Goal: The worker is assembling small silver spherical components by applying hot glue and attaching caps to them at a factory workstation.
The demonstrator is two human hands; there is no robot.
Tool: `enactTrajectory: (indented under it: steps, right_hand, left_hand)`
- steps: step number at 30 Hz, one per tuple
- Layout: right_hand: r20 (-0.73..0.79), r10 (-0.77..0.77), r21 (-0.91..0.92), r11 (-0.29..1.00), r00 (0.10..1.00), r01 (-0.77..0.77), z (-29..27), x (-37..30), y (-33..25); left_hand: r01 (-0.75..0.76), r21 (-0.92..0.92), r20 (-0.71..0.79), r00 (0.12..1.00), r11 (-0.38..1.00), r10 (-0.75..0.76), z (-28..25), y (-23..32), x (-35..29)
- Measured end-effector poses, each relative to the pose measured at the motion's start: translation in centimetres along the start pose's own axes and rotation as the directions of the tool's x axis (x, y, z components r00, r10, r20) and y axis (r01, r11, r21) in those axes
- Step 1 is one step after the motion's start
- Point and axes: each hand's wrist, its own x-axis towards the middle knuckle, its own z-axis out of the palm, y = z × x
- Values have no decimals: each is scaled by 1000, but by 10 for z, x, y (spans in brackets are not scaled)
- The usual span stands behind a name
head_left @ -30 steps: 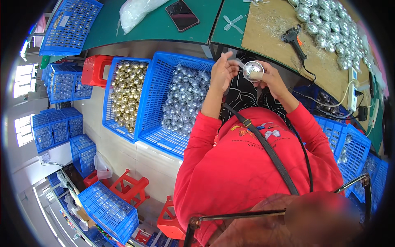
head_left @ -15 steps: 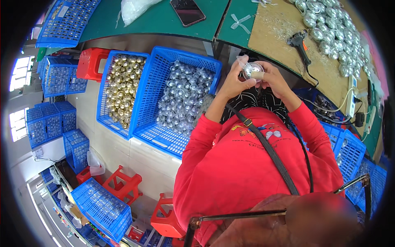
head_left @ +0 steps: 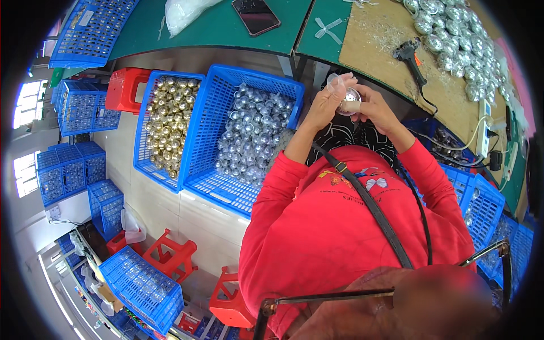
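A shiny silver ball ornament (head_left: pixel 351 96) is held above my lap, close to the table's edge. My right hand (head_left: pixel 376 109) is wrapped round its right side, with a tan band on the thumb lying across the front. My left hand (head_left: pixel 324 106) is against the ball's left side, its fingers raised and covering part of it. A translucent white ribbon (head_left: pixel 334 81) loops out at the left fingertips, pinched there; where it meets the ball is hidden.
A black glue gun (head_left: pixel 409 59) lies on the brown board (head_left: pixel 374 54), near several silver balls (head_left: pixel 453 39). A ribbon bow (head_left: pixel 328 29) and phone (head_left: pixel 256 16) rest on the green table. At left stand blue crates of silver balls (head_left: pixel 255 130) and gold balls (head_left: pixel 170 124). Red stools (head_left: pixel 170 255) stand behind.
My left hand has shifted up and right, its fingers now straighter and covering more of the ball. The ribbon loop moved with it. My right hand keeps its grip.
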Motion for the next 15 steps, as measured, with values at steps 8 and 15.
enactTrajectory:
  steps: [8, 15]
  right_hand:
    - [-1, -67, 96, 993, 998, 67, 7, -3, -6]
    - [-26, 1, 143, 990, 1000, 2, 9, -2, 1]
  left_hand:
    - [-25, -186, -2, 1000, 982, 25, -3, -5, -2]
    - [-44, -223, -70, 997, 974, 29, 0, -3, -7]
